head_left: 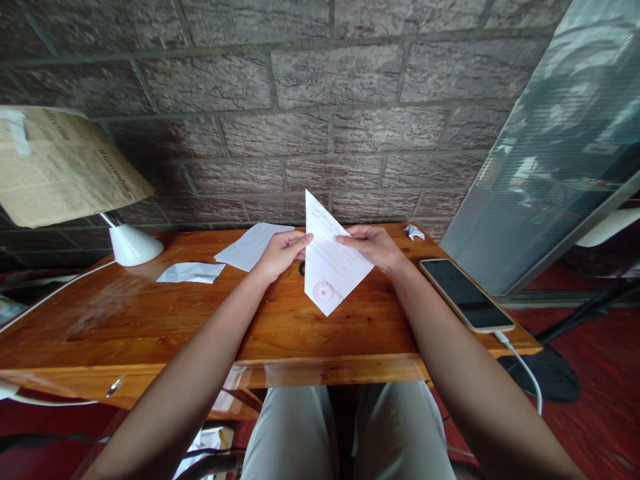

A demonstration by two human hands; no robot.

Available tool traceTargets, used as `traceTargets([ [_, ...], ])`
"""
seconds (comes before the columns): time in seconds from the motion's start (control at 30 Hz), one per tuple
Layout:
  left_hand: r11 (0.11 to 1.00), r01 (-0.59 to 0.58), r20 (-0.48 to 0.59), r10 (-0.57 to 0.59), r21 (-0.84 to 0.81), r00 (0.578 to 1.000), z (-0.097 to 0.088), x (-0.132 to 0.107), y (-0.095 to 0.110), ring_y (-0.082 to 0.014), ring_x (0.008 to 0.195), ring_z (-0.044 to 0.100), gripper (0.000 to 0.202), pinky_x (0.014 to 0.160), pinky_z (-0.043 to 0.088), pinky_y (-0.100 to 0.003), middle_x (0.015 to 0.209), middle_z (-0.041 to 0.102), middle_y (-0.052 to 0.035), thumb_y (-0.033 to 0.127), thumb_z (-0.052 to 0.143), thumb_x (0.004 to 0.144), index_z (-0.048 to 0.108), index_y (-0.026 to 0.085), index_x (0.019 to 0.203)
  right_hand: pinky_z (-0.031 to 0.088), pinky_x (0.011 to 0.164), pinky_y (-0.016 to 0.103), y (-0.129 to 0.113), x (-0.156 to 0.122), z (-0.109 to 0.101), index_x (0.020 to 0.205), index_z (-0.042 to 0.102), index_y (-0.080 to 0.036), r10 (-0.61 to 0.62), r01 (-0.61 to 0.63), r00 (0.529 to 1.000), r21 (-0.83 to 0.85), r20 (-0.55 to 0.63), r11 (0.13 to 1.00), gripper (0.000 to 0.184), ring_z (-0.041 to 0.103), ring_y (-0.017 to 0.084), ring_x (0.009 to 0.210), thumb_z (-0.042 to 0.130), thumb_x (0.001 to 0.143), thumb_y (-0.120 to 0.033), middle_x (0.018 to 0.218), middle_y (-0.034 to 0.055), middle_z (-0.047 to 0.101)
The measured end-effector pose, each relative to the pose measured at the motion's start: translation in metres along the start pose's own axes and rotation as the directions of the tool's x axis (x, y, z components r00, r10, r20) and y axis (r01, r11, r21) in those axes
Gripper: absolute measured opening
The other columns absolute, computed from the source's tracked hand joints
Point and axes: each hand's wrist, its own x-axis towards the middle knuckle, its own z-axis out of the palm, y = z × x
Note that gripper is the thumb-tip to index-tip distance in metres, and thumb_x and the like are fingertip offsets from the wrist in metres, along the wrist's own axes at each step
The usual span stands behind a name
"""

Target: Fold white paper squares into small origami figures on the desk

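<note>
A folded sheet of white paper (333, 267) is held up above the middle of the desk, its pointed corner upward. Faint print and a round red stamp with a star show on its face. My left hand (286, 252) pinches its left edge, thumb in front and fingers behind. On the opposite slanted edge, my right hand (373, 245) grips it the same way. Behind my left hand lies a stack of white paper (245, 248), and farther left a smaller creased piece of paper (191, 273). A small dark object, partly hidden, sits beside the left hand.
The wooden desk (200, 327) stands against a brick wall. A lamp (134, 245) with a newsprint shade is at the left. To the right lie a phone (467, 293) with a white cable (523, 367) and a small folded paper piece (414, 232). A drawer knob (114, 387) juts from the front.
</note>
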Motion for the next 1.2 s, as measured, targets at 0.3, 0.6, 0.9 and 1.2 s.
traceTargets([
  [0.3,0.996,-0.063,-0.151,0.052,-0.068,0.987,0.0016,0.0,0.0037,-0.017,0.071,0.067,0.049,0.07,0.056,-0.03,0.077,0.073,-0.0058,0.054,0.082,0.058,0.071,0.014,0.084,0.045,0.053,0.023,0.0003,-0.002,0.0035,0.082,0.073,-0.014,0.025,-0.024,0.999,-0.014,0.031,1.0,0.038,0.061,0.012,0.058,0.085,0.057,-0.041,0.074,0.002,0.073],
  [0.6,0.995,-0.076,-0.183,0.063,-0.067,0.981,0.0016,0.0012,0.0033,-0.0169,0.069,0.067,0.046,0.069,0.056,-0.029,0.074,0.073,-0.0055,0.051,0.084,0.055,0.072,0.015,0.08,0.044,0.052,0.023,0.0027,-0.0018,0.0048,0.081,0.073,-0.015,0.03,-0.028,0.999,-0.047,0.037,0.999,0.037,0.061,0.013,0.057,0.084,0.058,-0.042,0.073,0.0018,0.073],
  [0.9,0.996,-0.074,-0.186,0.062,-0.055,0.981,-0.0009,0.0008,0.0033,-0.019,0.074,0.069,0.046,0.072,0.056,-0.031,0.08,0.075,-0.0068,0.046,0.087,0.052,0.072,0.014,0.081,0.045,0.052,0.023,0.002,-0.0028,0.0057,0.082,0.072,-0.015,0.025,-0.023,0.999,-0.072,0.031,0.997,0.039,0.062,0.013,0.059,0.084,0.058,-0.043,0.074,0.0031,0.073],
  [1.2,0.999,0.01,0.093,-0.006,-0.043,0.996,0.0012,-0.0025,-0.0022,-0.0278,0.094,0.069,0.058,0.089,0.052,-0.04,0.106,0.074,-0.0125,0.036,0.088,0.053,0.072,0.013,0.104,0.043,0.051,0.023,0.0069,-0.0004,0.0071,0.079,0.072,-0.015,0.035,-0.029,0.996,-0.074,0.078,0.997,0.039,0.061,0.013,0.057,0.085,0.057,-0.044,0.072,0.0025,0.073],
])
